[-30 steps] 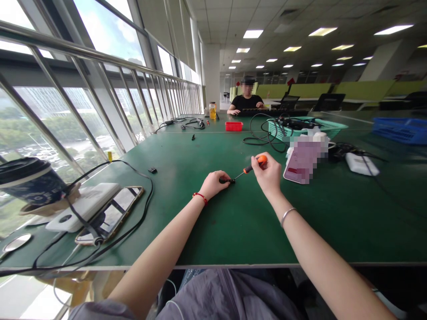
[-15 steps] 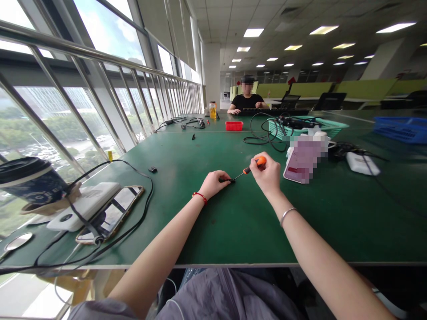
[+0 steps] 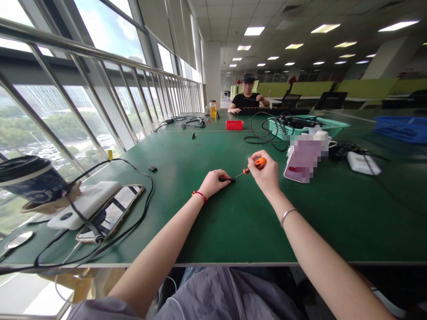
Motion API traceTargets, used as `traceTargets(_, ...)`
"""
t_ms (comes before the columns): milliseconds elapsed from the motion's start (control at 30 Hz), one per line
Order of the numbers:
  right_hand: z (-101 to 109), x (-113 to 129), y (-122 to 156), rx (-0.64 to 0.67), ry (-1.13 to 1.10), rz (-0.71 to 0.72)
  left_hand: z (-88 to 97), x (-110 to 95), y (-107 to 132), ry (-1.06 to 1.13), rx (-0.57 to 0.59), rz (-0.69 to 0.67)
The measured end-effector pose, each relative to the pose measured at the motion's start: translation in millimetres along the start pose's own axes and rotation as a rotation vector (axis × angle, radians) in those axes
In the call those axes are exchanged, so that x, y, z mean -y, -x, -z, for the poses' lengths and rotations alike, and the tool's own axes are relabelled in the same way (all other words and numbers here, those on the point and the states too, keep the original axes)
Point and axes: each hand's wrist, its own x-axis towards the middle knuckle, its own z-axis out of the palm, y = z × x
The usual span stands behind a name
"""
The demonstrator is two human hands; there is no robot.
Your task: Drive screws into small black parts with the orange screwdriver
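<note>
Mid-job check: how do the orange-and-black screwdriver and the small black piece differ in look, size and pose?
Colour: the orange-and-black screwdriver has a metal shaft; the small black piece looks dark throughout.
Size: the screwdriver is longer than the piece's visible part.
Pose: the screwdriver slants down from the right hand; the piece sits low at the green table, under the left hand's fingers.
Shared: both are hand-held.

From here, I have both arms (image 3: 167,233) stretched forward, left hand (image 3: 213,183) low and pinching, right hand (image 3: 267,174) curled tight.
</note>
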Motion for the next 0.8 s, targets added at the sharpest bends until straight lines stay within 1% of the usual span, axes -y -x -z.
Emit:
traceTargets(100,-0.5,-2.3,0.1,0.0,-0.012,-0.035,0.9,0.3,0.1,0.014,0.008,-0.003)
traceTargets(300,-1.5,0.5,0.5,0.005,0.024,-0.003,0.7,2.0,-0.3,0.036,0.021,-0.021)
traceTargets(467,-1.3,4.1,0.9,0.019,0.01,0.012,0.3,3.0,-0.6,0.063,0.016,-0.011)
traceTargets(800,-0.6,4.7,1.9,0.029,0.027,-0.026,1.4,-0.4,0.7,0.092,0.007,0.001)
